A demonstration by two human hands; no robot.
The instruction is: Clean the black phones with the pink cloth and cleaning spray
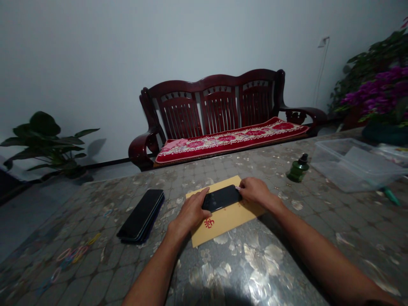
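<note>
A black smartphone point(221, 199) lies screen up on a tan paper envelope point(223, 225) with red characters, flat on the table. My left hand point(191, 211) grips the phone's left end, thumb at the near edge and fingers at the far edge. At the right end, my right hand point(254, 190) has its fingers closed against the phone's corner. A small pale bit shows at those fingertips, too small to name. Left of the envelope is a stack of dark phones point(142, 216), the top one with its black screen up.
Several coloured rubber bands point(76, 253) lie at the left. A green pump bottle point(298, 168) and a clear plastic box point(347, 170) stand at the right on the patterned tablecloth point(236, 272). Beyond the table is a wooden bench point(219, 106); purple flowers point(379, 91) stand far right.
</note>
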